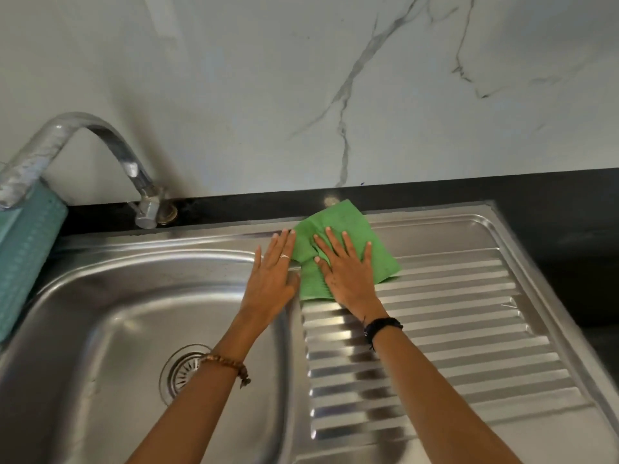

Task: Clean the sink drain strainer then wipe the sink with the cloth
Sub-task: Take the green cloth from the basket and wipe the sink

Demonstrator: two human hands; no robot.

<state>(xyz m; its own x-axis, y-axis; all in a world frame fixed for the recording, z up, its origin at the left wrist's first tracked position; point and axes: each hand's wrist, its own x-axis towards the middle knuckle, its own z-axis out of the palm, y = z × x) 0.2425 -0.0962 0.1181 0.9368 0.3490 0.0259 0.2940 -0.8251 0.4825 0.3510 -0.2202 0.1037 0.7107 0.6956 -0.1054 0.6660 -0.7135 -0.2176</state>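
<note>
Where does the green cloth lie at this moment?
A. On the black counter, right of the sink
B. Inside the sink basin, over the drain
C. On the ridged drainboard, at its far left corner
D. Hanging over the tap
C: the cloth lies flat on the drainboard under the right hand, while the strainer in the basin is uncovered.

Single head-worn view, wide-angle, looking forward and steeply down from above the sink [110, 296] at close range. Faces the marble wall [301, 78], filling the upper half of the frame. Basin at lower left, ribbed drainboard [469, 323] at lower right, tap [100, 135] at upper left. Both forearms entering from the bottom edge, reaching toward the centre. Straight edges bowed by the lens.
</note>
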